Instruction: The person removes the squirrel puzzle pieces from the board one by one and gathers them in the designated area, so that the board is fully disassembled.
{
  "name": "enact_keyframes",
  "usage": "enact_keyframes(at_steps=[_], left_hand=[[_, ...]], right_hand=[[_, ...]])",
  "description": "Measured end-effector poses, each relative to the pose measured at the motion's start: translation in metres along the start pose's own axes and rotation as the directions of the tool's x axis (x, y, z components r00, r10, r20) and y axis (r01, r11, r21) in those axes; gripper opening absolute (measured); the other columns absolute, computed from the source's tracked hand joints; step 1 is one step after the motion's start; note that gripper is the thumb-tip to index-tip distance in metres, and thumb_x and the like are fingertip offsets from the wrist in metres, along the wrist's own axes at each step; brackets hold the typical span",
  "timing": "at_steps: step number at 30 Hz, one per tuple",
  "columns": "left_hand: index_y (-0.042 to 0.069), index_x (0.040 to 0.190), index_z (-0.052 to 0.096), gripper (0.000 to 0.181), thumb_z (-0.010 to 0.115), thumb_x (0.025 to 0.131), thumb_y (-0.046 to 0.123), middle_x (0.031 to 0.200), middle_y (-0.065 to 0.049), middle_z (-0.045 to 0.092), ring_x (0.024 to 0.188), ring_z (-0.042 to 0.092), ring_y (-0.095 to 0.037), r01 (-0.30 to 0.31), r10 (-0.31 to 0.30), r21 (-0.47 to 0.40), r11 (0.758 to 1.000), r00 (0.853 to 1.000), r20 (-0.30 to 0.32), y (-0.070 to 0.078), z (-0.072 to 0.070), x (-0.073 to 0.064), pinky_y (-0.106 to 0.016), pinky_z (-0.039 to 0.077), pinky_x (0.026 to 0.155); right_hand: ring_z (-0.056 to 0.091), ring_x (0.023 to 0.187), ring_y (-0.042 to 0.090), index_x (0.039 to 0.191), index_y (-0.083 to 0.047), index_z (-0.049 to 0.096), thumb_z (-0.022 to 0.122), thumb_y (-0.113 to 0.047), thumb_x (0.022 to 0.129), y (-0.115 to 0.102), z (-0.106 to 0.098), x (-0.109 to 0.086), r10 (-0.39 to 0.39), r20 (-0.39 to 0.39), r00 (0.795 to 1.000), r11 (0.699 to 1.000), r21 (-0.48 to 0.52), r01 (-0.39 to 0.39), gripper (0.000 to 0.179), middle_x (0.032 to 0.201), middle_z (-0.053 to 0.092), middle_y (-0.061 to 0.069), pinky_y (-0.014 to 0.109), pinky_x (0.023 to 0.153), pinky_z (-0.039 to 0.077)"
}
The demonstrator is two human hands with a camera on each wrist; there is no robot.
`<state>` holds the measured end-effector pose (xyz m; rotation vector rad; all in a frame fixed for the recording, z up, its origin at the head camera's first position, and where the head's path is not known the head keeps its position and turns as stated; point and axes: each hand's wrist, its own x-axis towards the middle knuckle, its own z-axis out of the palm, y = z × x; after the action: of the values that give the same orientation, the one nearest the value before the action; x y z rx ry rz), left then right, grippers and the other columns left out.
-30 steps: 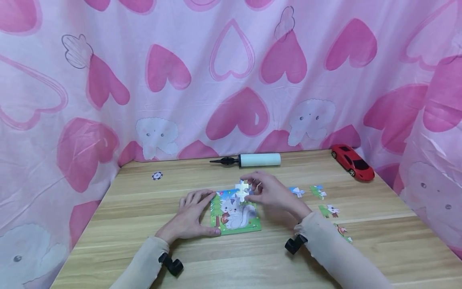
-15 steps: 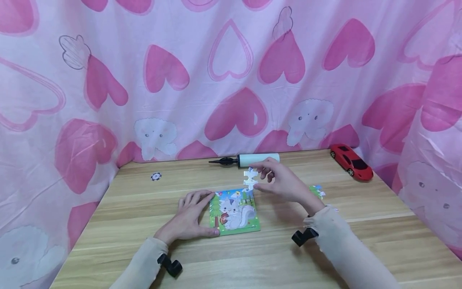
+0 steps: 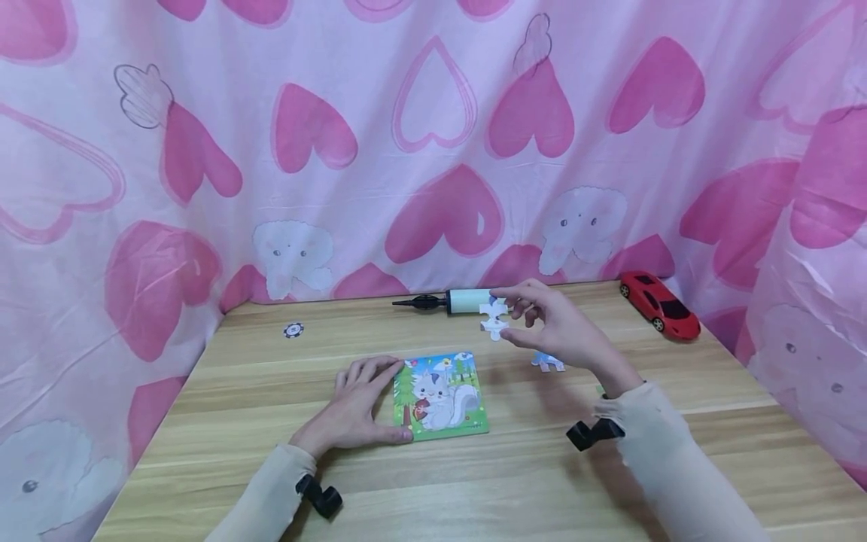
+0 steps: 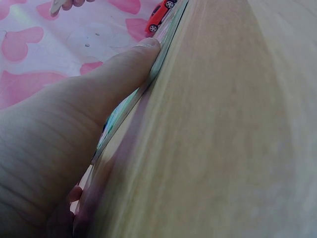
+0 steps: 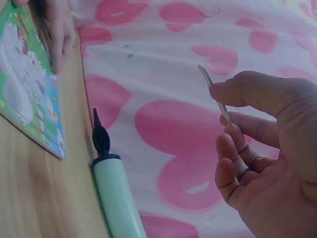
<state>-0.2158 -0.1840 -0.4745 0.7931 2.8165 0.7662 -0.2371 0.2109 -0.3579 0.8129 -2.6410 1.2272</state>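
Fingers over the bench (image 3: 433,489): on the left hand (image 3: 362,410) they lie apart, touching the puzzle (image 3: 443,399), between the side edges; on the right hand (image 3: 557,325) they clamp a piece (image 3: 494,322), held up toward the back edge. Both look light, stiff: take the edges, sparing the piece's fragile tabs.

Square board (image 3: 440,399) printed with a grey-white squirrel, lying flat on the table (image 3: 433,489), pale jigsaw section (image 3: 494,329) with knobbed edges, raised in the right hand (image 3: 557,324), loose blue-white piece (image 3: 547,362), partly hidden, right of the board.
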Motion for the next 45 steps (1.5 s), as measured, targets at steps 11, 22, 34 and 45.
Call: enact_keyframes(at_steps=[11, 22, 34, 45], left_hand=[[0.021, 0.176, 0.037, 0.129, 0.083, 0.075, 0.087, 0.177, 0.001, 0.032, 0.162, 0.023, -0.032, 0.003, -0.003, -0.002, 1.0, 1.0, -0.001, -0.001, 0.0, -0.001, -0.06, 0.025, 0.12], [0.021, 0.175, 0.038, 0.127, 0.083, 0.076, 0.086, 0.177, 0.002, 0.033, 0.161, 0.023, -0.032, 0.003, -0.003, -0.001, 1.0, 1.0, -0.004, -0.001, 0.001, -0.001, -0.059, 0.025, 0.119], [0.022, 0.175, 0.038, 0.128, 0.083, 0.075, 0.087, 0.177, 0.002, 0.033, 0.161, 0.023, -0.032, 0.006, -0.006, -0.002, 1.0, 1.0, -0.003, -0.002, 0.001, 0.0, -0.06, 0.025, 0.12], [0.022, 0.176, 0.037, 0.128, 0.083, 0.075, 0.087, 0.177, 0.003, 0.032, 0.161, 0.023, -0.031, 0.005, -0.005, -0.004, 1.0, 1.0, 0.001, -0.003, 0.001, 0.001, -0.06, 0.024, 0.12]], right_hand=[[0.06, 0.105, 0.023, 0.153, -0.018, 0.068, 0.09, -0.016, 0.097, 0.008, -0.019, -0.012, 0.019, -0.019, 1.0, 1.0, -0.008, -0.019, 0.06, 0.115, 0.064, 0.008, 0.032, 0.087, 0.055], [0.059, 0.105, 0.021, 0.153, -0.017, 0.068, 0.089, -0.019, 0.098, 0.03, -0.037, -0.046, 0.076, -0.042, 0.996, 0.993, -0.083, -0.079, 0.06, 0.12, 0.065, 0.001, 0.028, 0.085, 0.053], [0.061, 0.102, 0.014, 0.15, -0.016, 0.07, 0.091, -0.012, 0.095, 0.062, -0.032, -0.083, 0.043, -0.005, 0.999, 0.995, -0.092, -0.044, 0.059, 0.123, 0.069, 0.0, 0.028, 0.084, 0.057], [0.06, 0.103, 0.02, 0.148, -0.022, 0.072, 0.094, -0.026, 0.093, 0.078, -0.023, -0.097, 0.171, 0.134, 0.976, 0.985, -0.057, -0.165, 0.06, 0.115, 0.066, -0.002, 0.029, 0.086, 0.054]])
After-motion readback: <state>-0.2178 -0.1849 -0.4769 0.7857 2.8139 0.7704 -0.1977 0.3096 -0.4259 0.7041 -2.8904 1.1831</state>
